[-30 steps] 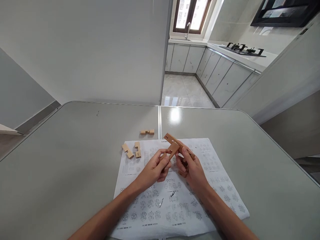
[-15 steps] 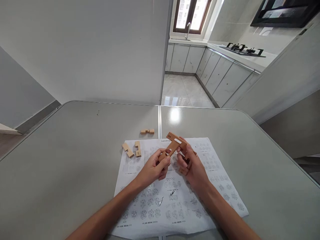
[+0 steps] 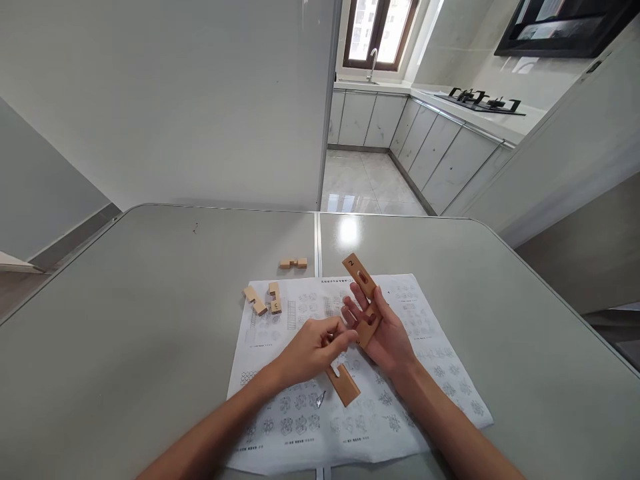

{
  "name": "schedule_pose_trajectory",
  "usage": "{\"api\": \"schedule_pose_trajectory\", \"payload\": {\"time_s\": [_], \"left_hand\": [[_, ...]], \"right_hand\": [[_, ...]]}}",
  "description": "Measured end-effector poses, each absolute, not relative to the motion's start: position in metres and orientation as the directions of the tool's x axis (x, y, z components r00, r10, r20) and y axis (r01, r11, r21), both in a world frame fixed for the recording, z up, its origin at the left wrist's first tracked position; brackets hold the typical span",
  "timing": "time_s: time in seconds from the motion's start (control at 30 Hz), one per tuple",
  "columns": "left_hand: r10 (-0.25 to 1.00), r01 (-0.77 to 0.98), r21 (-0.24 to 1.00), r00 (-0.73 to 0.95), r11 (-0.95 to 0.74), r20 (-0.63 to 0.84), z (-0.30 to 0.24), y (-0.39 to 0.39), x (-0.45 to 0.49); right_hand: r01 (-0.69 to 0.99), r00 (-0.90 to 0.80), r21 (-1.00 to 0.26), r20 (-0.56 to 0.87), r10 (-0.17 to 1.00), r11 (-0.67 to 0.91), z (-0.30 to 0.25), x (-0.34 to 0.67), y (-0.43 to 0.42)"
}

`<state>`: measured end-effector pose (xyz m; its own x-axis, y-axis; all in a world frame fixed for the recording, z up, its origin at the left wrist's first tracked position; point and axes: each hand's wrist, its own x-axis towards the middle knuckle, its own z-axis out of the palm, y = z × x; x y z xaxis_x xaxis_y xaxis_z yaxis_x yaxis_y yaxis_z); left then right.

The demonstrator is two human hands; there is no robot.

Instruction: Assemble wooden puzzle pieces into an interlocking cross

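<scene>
My left hand is closed on a notched wooden puzzle piece, whose slotted end points down toward me over the sheet. My right hand is turned palm up beside it. Between its thumb and palm sits a slotted wooden piece marked 2, tilted up and away. Another notched wooden piece lies across the same palm, near my left fingertips; whether those fingers touch it I cannot tell.
Under my hands a printed paper sheet with puzzle drawings covers part of the grey table. Small wooden pieces lie at its far left corner: one notched, one marked with a letter, and one behind the sheet.
The piece in my left hand has come away from the piece marked 2 and swung down toward me. My right hand has turned palm up, showing another piece in it.
</scene>
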<state>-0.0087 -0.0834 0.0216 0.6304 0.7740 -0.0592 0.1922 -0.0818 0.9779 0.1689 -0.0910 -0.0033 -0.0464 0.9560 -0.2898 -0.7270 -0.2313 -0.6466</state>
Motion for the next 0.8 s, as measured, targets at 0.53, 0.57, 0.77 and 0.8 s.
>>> {"api": "schedule_pose_trajectory", "payload": {"time_s": [0.53,0.57,0.77,0.8], "left_hand": [[0.775,0.249,0.966,0.624,-0.074,-0.101,0.021,-0.090,-0.003],[0.780,0.246,0.968,0.616,-0.052,-0.114,0.023,-0.089,-0.004],[0.837,0.115,0.984,0.519,0.133,-0.174,0.021,-0.083,-0.010],[0.848,0.071,0.984,0.500,0.160,-0.174,0.019,-0.083,-0.010]], "right_hand": [[-0.644,-0.073,-0.736,-0.212,0.975,-0.208,0.001,0.166,-0.098],[-0.641,-0.065,-0.738,-0.219,0.974,-0.209,0.001,0.168,-0.096],[-0.605,0.110,-0.790,-0.208,0.972,-0.101,-0.007,0.181,-0.081],[-0.587,0.127,-0.806,-0.178,0.976,-0.071,-0.007,0.181,-0.080]]}}
